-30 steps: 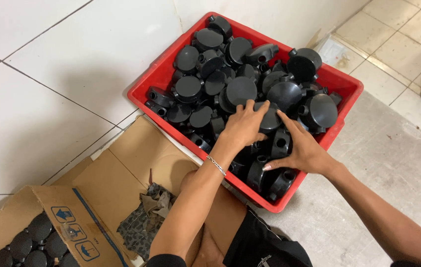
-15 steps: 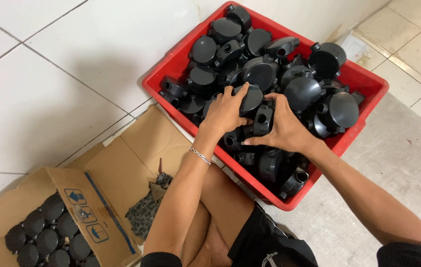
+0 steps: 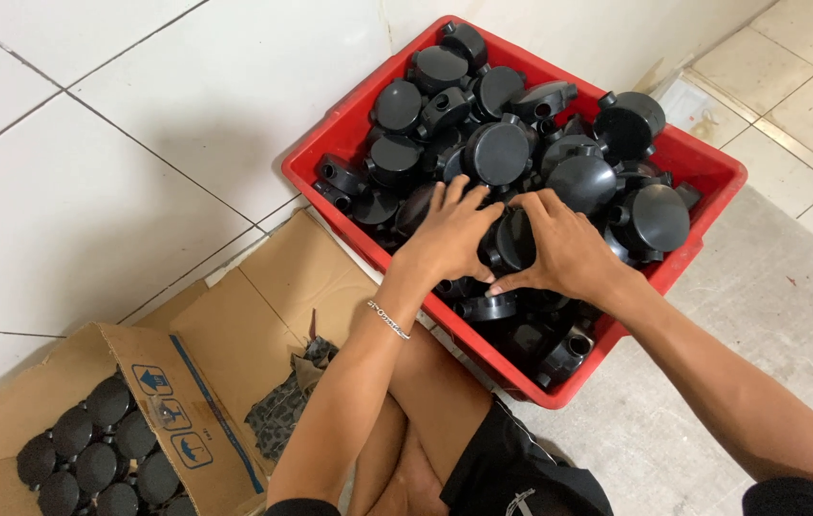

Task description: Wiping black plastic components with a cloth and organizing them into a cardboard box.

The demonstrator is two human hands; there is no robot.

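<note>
A red plastic bin (image 3: 703, 172) is heaped with black round plastic junction boxes with lids (image 3: 497, 153). Both my hands are inside the bin, closed together around one black round box (image 3: 513, 239). My left hand (image 3: 449, 234) presses on its left side, and a thin bracelet shows on that wrist. My right hand (image 3: 564, 248) wraps its right side, thumb underneath. Most of the held box is hidden between the fingers.
An open cardboard carton (image 3: 187, 382) lies at the lower left, with several black round boxes (image 3: 91, 459) packed in rows inside. A patterned cloth (image 3: 282, 411) lies on its flap. White wall tiles stand behind; a grey floor lies to the right. My knee sits below the bin.
Both hands have closed tighter together on one black box. The view has shifted, so the bin now sits higher and more to the right.
</note>
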